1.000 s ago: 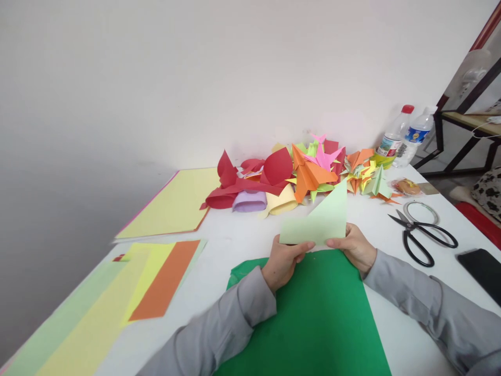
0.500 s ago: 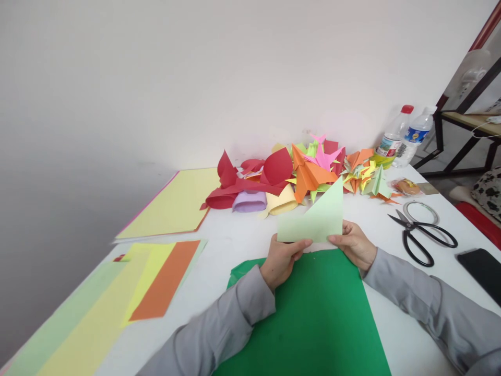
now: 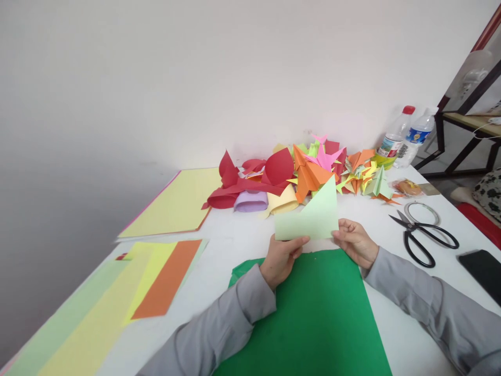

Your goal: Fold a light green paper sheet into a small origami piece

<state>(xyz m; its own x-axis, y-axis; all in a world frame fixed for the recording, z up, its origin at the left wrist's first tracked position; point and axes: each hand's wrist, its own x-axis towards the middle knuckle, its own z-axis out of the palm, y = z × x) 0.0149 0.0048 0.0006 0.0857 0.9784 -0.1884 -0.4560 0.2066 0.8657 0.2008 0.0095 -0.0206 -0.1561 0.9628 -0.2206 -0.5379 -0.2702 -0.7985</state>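
Observation:
A pale green sheet of paper (image 3: 309, 220), folded so that a pointed flap rises at its right side, is held up above the far edge of a large green sheet (image 3: 313, 313). My left hand (image 3: 282, 257) pinches its lower edge, thumb in front and fingers behind. At the lower right corner, my right hand (image 3: 357, 241) has its thumb and fingertips closed on the paper. Behind it lies a heap of folded paper pieces, among them an orange paper plane (image 3: 307, 172) and red curved paper shapes (image 3: 277, 169).
Coloured paper strips (image 3: 166, 282) and a stack of yellow sheets (image 3: 172, 203) lie on the left. On the right are black-handled scissors (image 3: 422, 235), a tape roll (image 3: 421, 213), a phone (image 3: 481, 271) and two plastic bottles (image 3: 389, 141). A wall stands behind the table.
The pale green paper has shifted slightly left. My right hand's grip has moved a little outward, to the paper's right corner; my left hand stays nearly in place.

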